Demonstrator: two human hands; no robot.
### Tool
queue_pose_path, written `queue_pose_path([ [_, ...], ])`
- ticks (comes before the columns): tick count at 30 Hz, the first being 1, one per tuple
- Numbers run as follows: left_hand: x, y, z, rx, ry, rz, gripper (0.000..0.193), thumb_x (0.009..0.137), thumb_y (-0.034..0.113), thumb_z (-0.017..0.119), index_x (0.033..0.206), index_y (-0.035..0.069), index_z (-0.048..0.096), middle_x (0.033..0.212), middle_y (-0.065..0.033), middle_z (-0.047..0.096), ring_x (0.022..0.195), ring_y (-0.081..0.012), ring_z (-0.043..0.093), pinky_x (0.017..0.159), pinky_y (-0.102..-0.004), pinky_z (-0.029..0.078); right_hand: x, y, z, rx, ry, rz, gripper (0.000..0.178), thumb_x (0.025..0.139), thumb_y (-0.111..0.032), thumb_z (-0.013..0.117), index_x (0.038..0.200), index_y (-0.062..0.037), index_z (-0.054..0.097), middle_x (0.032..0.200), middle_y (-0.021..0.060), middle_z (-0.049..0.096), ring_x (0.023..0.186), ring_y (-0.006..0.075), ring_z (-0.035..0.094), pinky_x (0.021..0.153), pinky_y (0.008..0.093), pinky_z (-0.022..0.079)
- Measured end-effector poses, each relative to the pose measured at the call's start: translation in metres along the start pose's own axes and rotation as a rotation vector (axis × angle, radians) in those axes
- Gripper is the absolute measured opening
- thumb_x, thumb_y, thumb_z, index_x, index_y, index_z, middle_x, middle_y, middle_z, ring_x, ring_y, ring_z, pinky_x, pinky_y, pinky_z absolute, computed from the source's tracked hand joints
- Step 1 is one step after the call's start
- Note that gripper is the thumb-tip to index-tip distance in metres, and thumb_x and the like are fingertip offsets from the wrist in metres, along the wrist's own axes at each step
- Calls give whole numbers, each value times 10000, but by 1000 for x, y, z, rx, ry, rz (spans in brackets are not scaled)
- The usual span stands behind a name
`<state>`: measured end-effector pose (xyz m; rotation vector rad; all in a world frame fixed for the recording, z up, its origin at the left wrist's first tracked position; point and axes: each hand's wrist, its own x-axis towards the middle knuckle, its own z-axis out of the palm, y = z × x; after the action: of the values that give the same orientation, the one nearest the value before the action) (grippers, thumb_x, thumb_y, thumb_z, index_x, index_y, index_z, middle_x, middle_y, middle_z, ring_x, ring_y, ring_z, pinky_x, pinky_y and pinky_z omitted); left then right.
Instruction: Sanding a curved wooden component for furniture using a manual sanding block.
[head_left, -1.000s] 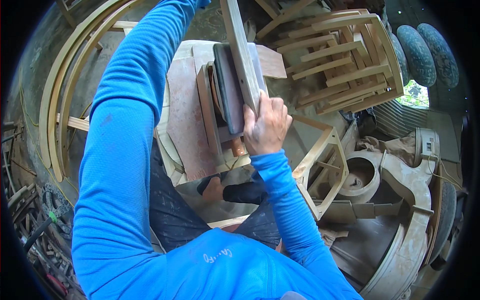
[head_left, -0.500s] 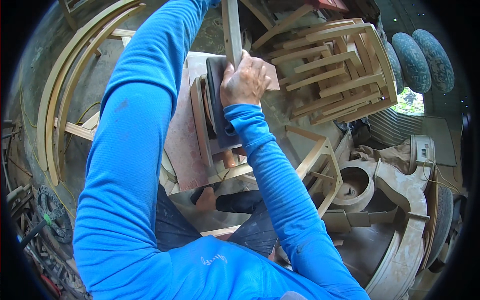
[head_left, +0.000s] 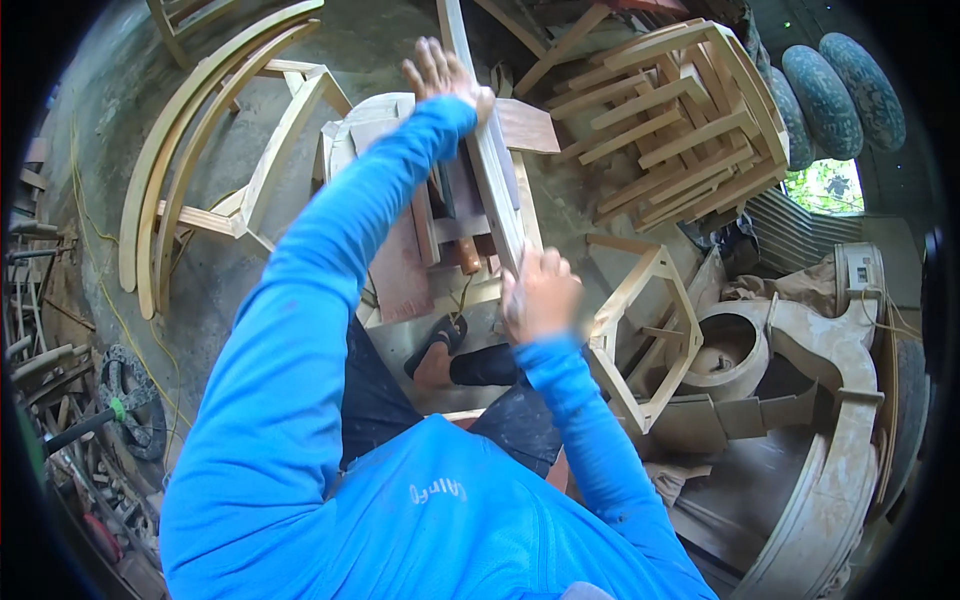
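A long pale wooden strip [head_left: 487, 150] lies lengthwise over a small wooden work stand [head_left: 375, 115] in front of me. My left hand [head_left: 440, 75] is at the strip's far part, fingers spread, pressed flat against it. My right hand [head_left: 540, 295] is closed around the strip's near end and is motion-blurred. Reddish-brown boards [head_left: 400, 270] and a dark block [head_left: 462, 195] sit on the stand beside and under the strip. My foot in a dark sandal [head_left: 435, 355] rests below the stand.
Curved wooden rails [head_left: 170, 160] and a frame [head_left: 270, 170] lie on the concrete floor at left. Stacked wooden chair frames [head_left: 670, 110] stand at upper right, a hexagonal frame [head_left: 640, 330] and carved pale furniture parts [head_left: 830, 380] at right. Tools and scrap [head_left: 90, 400] crowd the lower left.
My right hand slid up the strip toward the far end, then came back down to the near end. My left hand has come into view at the top.
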<state>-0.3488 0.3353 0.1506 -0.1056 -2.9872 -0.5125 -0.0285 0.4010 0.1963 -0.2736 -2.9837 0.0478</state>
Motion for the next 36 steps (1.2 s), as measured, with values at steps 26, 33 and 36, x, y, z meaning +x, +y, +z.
queue_pose_path([
  [26,-299,-65,12,-1195,-450,-662,858,775,238,908,1371,-39,356,1127,-229,634,978,-382,690,679,-581,618,-339,112,-113,84,43,-206,369,819,-86,659,1185,-93,702,999,95,612,772,231,642,580,360,482],
  [33,-314,-98,16,-1939,-354,-719,288,1059,210,550,1269,17,508,1202,-175,628,1111,-358,639,1047,-594,506,-333,142,-100,167,345,170,681,667,58,753,1317,-129,672,1095,87,654,933,290,642,834,413,493],
  [36,-329,-90,-33,-2246,-428,-581,423,1074,414,500,1241,32,572,1171,-160,653,1120,-343,625,1133,-629,400,-336,170,-81,294,267,282,659,689,58,753,1315,-131,670,1042,97,678,938,300,643,828,410,493],
])
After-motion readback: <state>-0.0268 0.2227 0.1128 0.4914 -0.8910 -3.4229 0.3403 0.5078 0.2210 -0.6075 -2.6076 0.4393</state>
